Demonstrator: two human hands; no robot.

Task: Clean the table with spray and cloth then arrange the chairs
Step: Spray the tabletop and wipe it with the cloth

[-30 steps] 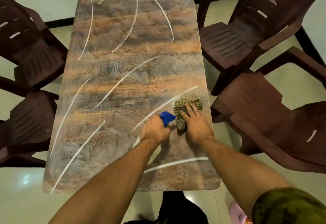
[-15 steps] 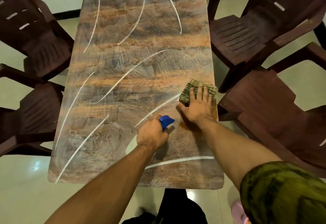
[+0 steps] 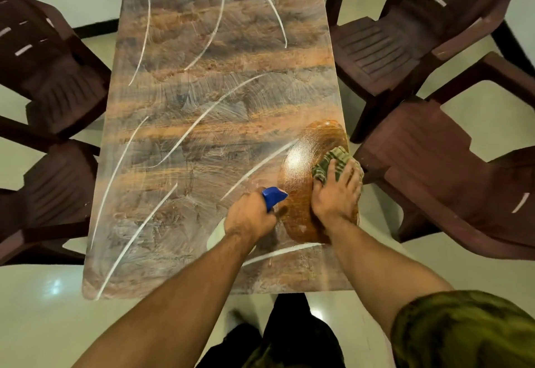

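A long brown patterned table (image 3: 202, 124) carries white hazy smears and curved white lines. My right hand (image 3: 337, 194) presses flat on a green checked cloth (image 3: 333, 160) near the table's right edge. A shiny wiped oval (image 3: 301, 182) lies beside and under the cloth. My left hand (image 3: 249, 217) grips a spray bottle with a blue nozzle (image 3: 273, 196); its white body is mostly hidden below the hand.
Two dark brown plastic chairs stand on the right, one near (image 3: 451, 182) and one far (image 3: 405, 28), and two on the left, near (image 3: 49, 194) and far (image 3: 49, 57), all angled away from the table. Pale floor surrounds everything. My legs show below the table's near edge.
My right hand slid the cloth forward along the right edge, then back toward me, leaving a shiny wiped oval. The left hand with the spray bottle stayed about where it was.
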